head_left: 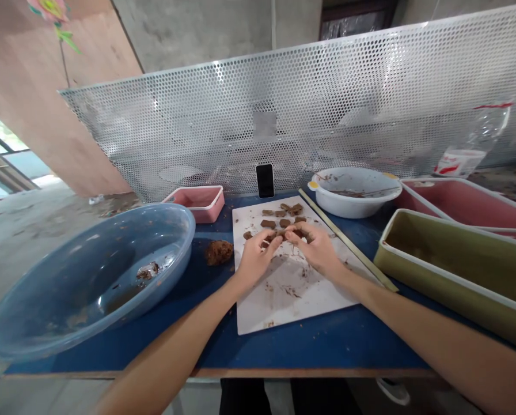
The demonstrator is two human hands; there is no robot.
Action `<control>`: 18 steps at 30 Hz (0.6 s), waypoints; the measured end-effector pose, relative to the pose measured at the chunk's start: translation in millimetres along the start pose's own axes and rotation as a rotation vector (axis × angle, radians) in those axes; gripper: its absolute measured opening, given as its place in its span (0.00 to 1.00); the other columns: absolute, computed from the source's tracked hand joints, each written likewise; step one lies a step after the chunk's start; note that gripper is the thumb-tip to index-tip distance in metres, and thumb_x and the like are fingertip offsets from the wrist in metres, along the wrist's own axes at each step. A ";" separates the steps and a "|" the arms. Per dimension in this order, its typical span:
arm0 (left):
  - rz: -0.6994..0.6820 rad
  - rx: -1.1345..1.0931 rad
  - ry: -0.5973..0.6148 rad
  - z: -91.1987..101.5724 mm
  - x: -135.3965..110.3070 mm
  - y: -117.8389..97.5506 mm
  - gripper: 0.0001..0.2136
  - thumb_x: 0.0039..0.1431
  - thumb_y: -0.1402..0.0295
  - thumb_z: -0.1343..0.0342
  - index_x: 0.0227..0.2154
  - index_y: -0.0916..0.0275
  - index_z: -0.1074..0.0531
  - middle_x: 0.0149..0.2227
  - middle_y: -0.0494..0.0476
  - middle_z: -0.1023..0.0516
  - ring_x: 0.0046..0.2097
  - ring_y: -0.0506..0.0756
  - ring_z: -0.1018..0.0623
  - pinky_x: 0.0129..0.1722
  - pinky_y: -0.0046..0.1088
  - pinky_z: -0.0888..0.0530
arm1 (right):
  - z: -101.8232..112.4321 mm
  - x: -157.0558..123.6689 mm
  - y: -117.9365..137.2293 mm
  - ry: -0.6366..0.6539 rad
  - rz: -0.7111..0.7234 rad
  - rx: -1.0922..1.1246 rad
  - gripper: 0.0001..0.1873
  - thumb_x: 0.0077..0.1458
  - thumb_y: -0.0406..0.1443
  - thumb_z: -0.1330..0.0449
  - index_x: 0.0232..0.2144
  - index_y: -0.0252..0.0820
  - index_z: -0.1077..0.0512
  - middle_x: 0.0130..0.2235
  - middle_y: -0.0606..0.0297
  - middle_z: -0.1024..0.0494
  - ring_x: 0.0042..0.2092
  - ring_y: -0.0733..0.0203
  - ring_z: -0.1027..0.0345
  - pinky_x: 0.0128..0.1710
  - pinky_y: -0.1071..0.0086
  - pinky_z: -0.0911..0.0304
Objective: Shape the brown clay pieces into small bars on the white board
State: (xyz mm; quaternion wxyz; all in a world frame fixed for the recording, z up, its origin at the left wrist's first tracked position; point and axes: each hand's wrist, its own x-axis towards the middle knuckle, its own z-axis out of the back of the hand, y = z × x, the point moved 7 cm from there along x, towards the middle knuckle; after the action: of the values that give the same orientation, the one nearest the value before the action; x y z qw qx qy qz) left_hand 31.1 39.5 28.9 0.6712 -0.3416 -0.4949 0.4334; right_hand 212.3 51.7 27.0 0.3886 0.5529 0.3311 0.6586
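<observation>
My left hand (256, 253) and my right hand (315, 249) meet over a white board (258, 308). Between their fingertips they pinch a small brown piece of clay (279, 233), partly hidden by the fingers. Just beyond, several flat brown clay pieces (267, 223) lie in loose rows on the board. Dark crumbs and thin root-like bits are scattered nearer to me. Left of the board, a rough brown lump (219, 252) rests on the blue table (163, 351).
A large blue basin (29, 288) stands at left, with a small pink tray (217, 207) behind. Along the right are a wooden strip (348, 239), a white basin (353, 207), a green planter (439, 276) and a pink planter (491, 199). A phone (265, 180) leans against the perforated metal panel (223, 115).
</observation>
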 end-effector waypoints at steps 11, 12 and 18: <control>0.000 0.025 0.047 -6.9 -1.9 3.8 0.17 0.71 0.50 0.39 0.35 0.59 0.22 0.33 0.55 0.21 0.36 0.56 0.24 0.38 0.32 0.29 | 0.7 8.7 -6.1 0.125 0.031 -0.125 0.16 0.65 0.52 0.33 0.37 0.48 0.16 0.40 0.58 0.10 0.43 0.45 0.15 0.47 0.52 0.20; 0.005 0.020 0.047 -7.3 -1.8 4.6 0.17 0.70 0.50 0.39 0.35 0.59 0.22 0.33 0.55 0.21 0.36 0.56 0.25 0.38 0.32 0.29 | 1.7 9.0 -6.2 0.122 0.028 -0.134 0.16 0.65 0.52 0.33 0.37 0.48 0.16 0.41 0.58 0.10 0.44 0.45 0.15 0.47 0.52 0.20; 0.031 -0.030 -0.003 -3.3 2.2 11.1 0.18 0.70 0.48 0.37 0.35 0.59 0.22 0.34 0.54 0.22 0.36 0.56 0.25 0.39 0.33 0.29 | 3.4 9.1 -5.9 0.111 0.022 -0.112 0.24 0.71 0.58 0.39 0.41 0.48 0.16 0.39 0.59 0.11 0.43 0.46 0.16 0.46 0.53 0.20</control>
State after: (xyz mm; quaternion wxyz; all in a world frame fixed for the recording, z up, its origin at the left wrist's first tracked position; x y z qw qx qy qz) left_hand 31.8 45.7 19.0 0.6582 -0.3587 -0.4972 0.4368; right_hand 215.7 62.6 26.7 0.3927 0.4964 0.3087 0.7100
